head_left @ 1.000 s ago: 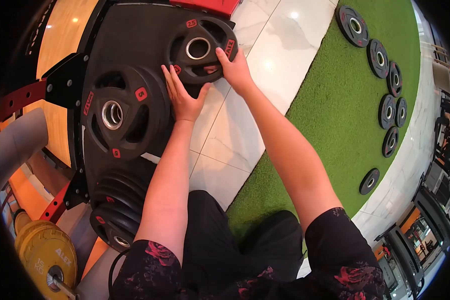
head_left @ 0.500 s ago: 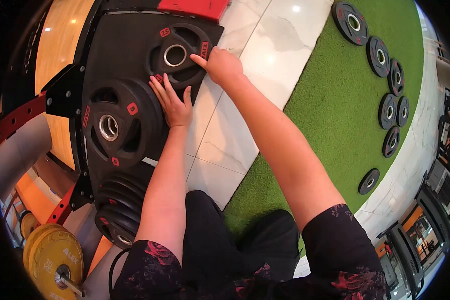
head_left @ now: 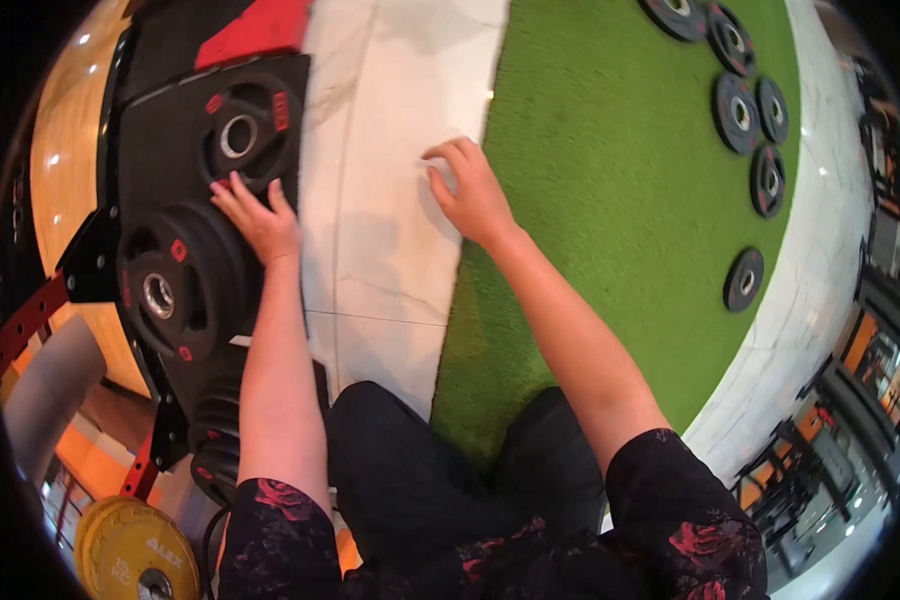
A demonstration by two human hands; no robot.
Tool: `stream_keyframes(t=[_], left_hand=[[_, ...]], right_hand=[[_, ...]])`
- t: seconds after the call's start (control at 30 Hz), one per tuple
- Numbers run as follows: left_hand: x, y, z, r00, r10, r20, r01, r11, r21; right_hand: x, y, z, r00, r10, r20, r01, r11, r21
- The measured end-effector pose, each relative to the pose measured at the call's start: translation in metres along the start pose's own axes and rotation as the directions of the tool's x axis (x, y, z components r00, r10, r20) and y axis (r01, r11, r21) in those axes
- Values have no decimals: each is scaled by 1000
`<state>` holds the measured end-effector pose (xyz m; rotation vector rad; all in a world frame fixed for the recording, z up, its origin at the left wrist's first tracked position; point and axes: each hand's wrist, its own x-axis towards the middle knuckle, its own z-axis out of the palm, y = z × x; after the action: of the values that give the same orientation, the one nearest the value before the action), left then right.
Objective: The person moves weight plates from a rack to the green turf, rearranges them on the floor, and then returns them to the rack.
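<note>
My left hand (head_left: 263,225) rests with its fingers spread on the near edge of a black weight plate (head_left: 262,142) with red markings and a metal centre ring. That plate lies flat on a black mat. Right beside the same hand is a stack of larger black weight plates (head_left: 192,270). My right hand (head_left: 473,195) hovers over the white tile strip (head_left: 390,230), apart from any plate. Its fingers are loosely curved, with a gap between thumb and forefinger and nothing in them.
Several black weight plates (head_left: 738,112) lie on the green turf (head_left: 590,200) to the right. More dark plates (head_left: 215,425) sit at the lower left, near a yellow plate (head_left: 135,550) on a bar. A red and black rack frame (head_left: 95,255) stands along the left side.
My right hand has come off the plate and moved right, over the tiles. My left hand stays at the plate's edge. The view has swung toward the right.
</note>
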<state>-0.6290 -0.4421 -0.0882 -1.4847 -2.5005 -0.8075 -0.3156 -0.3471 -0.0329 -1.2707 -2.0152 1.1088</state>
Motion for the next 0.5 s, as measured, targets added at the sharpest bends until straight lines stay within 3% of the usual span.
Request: stream_keyframes(t=[0.07, 0.17, 0.2, 0.23, 0.27, 0.33, 0.4, 0.43, 0.47, 0.5], left_hand=[[-1, -10, 6, 999, 51, -10, -50, 997, 55], [-6, -3, 4, 999, 49, -21, -46, 991, 129], [-7, 9, 7, 999, 18, -37, -13, 992, 122], [-20, 32, 22, 995, 13, -101, 16, 959, 282], [-33, 55, 41, 995, 45, -88, -21, 966, 256], [-69, 152, 66, 954, 288, 79, -271, 946, -177], [-114, 277, 69, 920, 343, 189, -263, 899, -350], [-153, 375, 59, 791, 473, 389, -207, 804, -557], [-176, 417, 62, 710, 563, 422, -241, 758, -607], [-195, 453, 59, 630, 641, 440, -296, 721, -627]], right_hand=[[-46, 31, -41, 995, 54, -87, -58, 997, -47], [-129, 78, -111, 968, 166, -190, -214, 940, -267], [-153, 92, -133, 952, 180, -246, -247, 929, -276], [-180, 102, -151, 933, 208, -294, -309, 882, -356], [-207, 111, -166, 914, 232, -333, -366, 826, -429], [-251, 126, -193, 876, 274, -396, -450, 760, -469], [-289, 139, -214, 826, 335, -454, -533, 728, -432], [-322, 155, -236, 705, 404, -583, -658, 679, -325], [-341, 171, -248, 691, 403, -600, -667, 676, -314], [-359, 187, -260, 543, 471, -695, -746, 651, -142]])
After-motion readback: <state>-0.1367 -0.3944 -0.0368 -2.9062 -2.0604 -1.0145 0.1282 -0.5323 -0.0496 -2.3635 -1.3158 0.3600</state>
